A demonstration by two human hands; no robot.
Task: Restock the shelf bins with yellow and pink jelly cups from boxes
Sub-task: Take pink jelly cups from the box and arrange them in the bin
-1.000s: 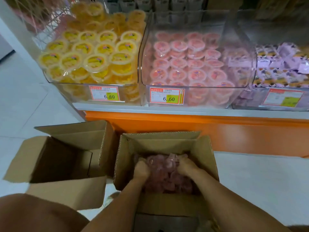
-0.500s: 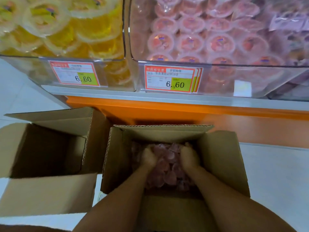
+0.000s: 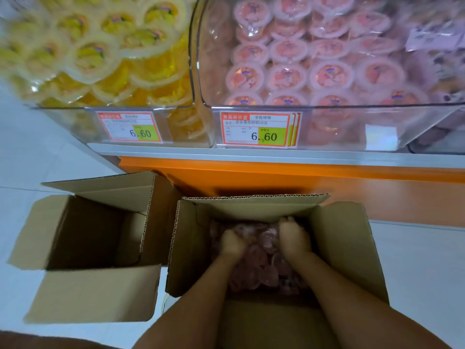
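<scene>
Head view: I am looking down over the box [image 3: 352, 248], which stands on the floor with its flaps open.
Pink cups [image 3: 254, 275]: heaped loose inside the box, low in it, so I have to reach deep with both arms.
Left hand [image 3: 232, 241]: inside the box, knuckles up, fingers curled down into the heap and gripping pink cups.
Right hand [image 3: 293, 239]: inside the box beside the left, nearer the far wall, curled the same way around pink cups.
Why both hands: I judge that the cups are small and slippery, so a two-handed scoop should carry more per trip.
Pink bin [image 3: 327, 127]: on the shelf above and beyond the box. I set the box under it so the lift is short and straight.
Bin fill: its rows lie lid-up and reach close to the front lip, so I judge there is little room left.
Yellow bin [image 3: 63, 122]: above and left of the box, piled high with yellow cups [image 3: 95, 54], which look well stocked.
Spare box [image 3: 83, 293]: just left of the box, touching it, open. I see no cups in its dark inside.
Next: lift the handful clear of the flaps without shedding cups.
</scene>
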